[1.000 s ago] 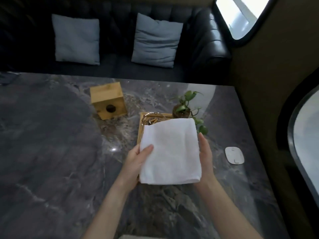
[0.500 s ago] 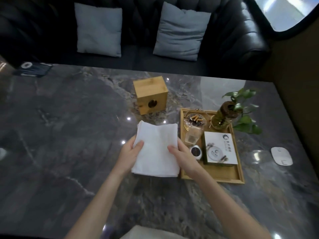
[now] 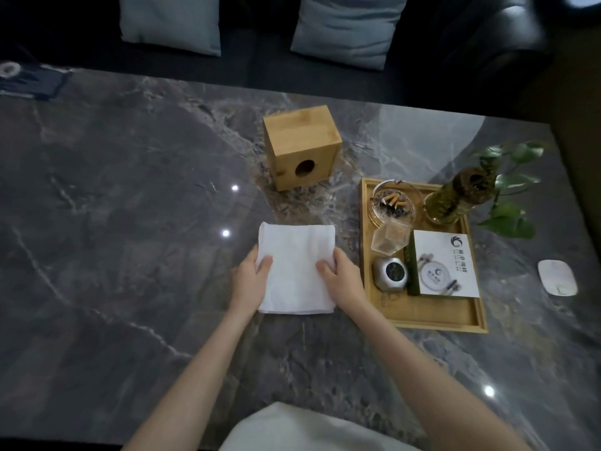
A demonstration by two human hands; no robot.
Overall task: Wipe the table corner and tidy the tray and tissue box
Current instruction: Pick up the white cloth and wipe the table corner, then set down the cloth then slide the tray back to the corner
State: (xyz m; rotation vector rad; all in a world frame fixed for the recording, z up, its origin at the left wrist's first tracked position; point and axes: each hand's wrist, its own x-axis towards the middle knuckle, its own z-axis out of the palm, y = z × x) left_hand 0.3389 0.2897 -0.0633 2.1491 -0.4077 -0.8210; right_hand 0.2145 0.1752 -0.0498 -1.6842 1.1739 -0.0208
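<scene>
Cloth: folded white square towel [image 3: 297, 268] flat on dark grey marble table [image 3: 130, 222], my left hand [image 3: 248, 283] and right hand [image 3: 341, 281] pinching its side edges. Best to press flat, wipe with even pressure, stay clear of the bamboo tray [image 3: 432, 317].

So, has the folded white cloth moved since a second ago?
Yes. The folded white cloth was covering the wooden tray; it now sits left of it, clear.

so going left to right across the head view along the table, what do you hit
dark card at the far left edge → left hand → white cloth → right hand → wooden tray → white oval device
</scene>
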